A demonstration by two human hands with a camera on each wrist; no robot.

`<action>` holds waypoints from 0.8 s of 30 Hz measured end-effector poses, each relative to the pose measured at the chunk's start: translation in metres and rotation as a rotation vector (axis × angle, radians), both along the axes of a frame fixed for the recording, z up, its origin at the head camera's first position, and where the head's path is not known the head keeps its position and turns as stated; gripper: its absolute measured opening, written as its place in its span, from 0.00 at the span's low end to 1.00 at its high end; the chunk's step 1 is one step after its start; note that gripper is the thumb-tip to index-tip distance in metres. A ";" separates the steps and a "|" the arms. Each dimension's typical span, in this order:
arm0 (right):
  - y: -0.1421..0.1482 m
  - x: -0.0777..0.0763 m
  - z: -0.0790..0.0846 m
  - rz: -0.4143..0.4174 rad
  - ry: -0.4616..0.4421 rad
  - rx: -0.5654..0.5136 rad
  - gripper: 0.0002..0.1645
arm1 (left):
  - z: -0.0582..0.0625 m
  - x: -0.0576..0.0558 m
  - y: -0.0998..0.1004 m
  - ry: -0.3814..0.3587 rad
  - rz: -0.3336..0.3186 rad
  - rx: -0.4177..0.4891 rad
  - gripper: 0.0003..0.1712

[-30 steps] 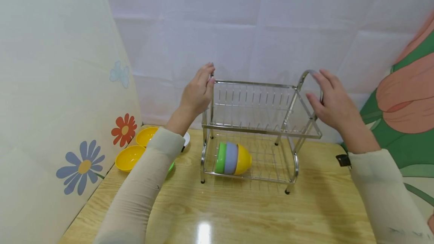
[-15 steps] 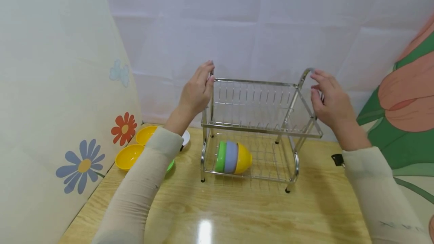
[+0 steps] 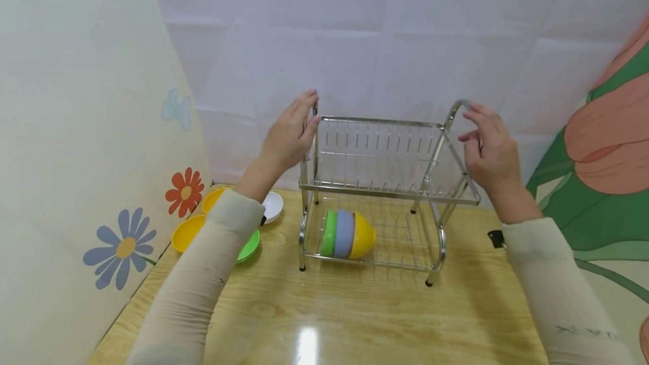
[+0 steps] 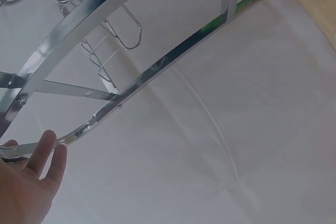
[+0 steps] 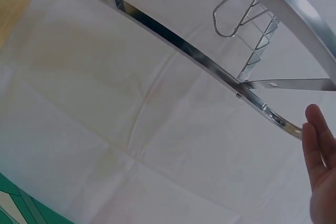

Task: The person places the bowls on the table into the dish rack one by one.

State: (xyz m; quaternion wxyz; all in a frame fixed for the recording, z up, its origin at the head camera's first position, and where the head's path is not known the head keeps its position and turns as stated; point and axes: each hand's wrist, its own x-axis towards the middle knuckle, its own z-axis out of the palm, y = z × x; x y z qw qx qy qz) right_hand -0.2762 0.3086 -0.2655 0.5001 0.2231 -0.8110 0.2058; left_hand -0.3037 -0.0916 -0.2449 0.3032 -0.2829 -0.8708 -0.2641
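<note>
A two-tier chrome dish rack (image 3: 385,191) stands on the wooden table. My left hand (image 3: 288,133) is at the top of its left side arch, with nearly straight fingers resting against the bar, as the left wrist view also shows with the left hand (image 4: 26,187). At the right side arch, the fingertips of my right hand (image 3: 492,148) touch the curved top; in the right wrist view the fingers of the right hand (image 5: 321,161) look straight. On the lower tier a green bowl (image 3: 329,234), a lavender bowl (image 3: 345,234) and a yellow bowl (image 3: 363,235) stand tipped on edge, nested together.
Left of the rack lie a yellow bowl (image 3: 186,233), another yellow bowl (image 3: 213,199), a white dish (image 3: 274,206) and a green dish (image 3: 249,248), partly behind my left sleeve. A flowered panel (image 3: 101,128) borders the left; white cloth (image 3: 355,32) hangs behind.
My right hand has shifted slightly left along the right arch, its fingers bending a little more. The left hand and forearm have moved slightly left, uncovering more of the white and green dishes.
</note>
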 end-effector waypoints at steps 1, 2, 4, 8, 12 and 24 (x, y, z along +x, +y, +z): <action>0.000 0.000 0.000 -0.003 -0.001 0.008 0.30 | 0.000 0.000 -0.001 -0.006 0.000 -0.004 0.30; -0.001 0.000 0.000 -0.007 -0.004 0.016 0.30 | 0.001 0.000 -0.001 -0.012 0.001 -0.009 0.30; -0.001 0.001 0.000 -0.006 -0.009 0.015 0.32 | 0.001 0.000 -0.003 -0.023 0.003 -0.019 0.31; -0.002 0.001 -0.001 -0.009 -0.009 0.008 0.33 | 0.000 0.004 -0.005 -0.049 0.000 -0.041 0.33; -0.003 0.001 -0.002 -0.005 0.005 -0.010 0.32 | -0.003 0.008 -0.011 -0.074 0.011 -0.057 0.36; -0.005 -0.002 -0.005 -0.018 0.046 -0.045 0.31 | -0.018 0.022 -0.049 -0.061 0.025 0.027 0.42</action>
